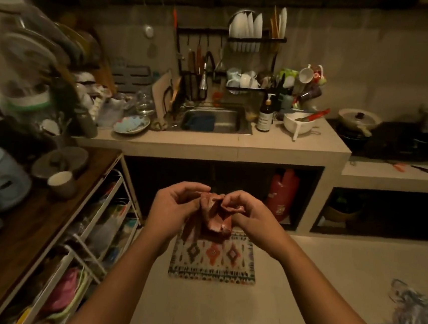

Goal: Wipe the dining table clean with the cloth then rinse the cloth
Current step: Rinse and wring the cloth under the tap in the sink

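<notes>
We hold the cloth [215, 220] bunched at chest height, left hand [174, 205] and right hand [252, 215] both pinching it. The sink [227, 122] lies straight ahead in the bench [235, 145], about equally near our 2 hands.

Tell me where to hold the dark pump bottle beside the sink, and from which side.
Probably round the upright body of the pump bottle, below its head, from the front: a dish rack stands behind it, a white strainer close on its right.

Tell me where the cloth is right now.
In the head view, the reddish cloth is bunched between the left hand and right hand at centre frame, above the patterned floor mat, short of the sink.
</notes>
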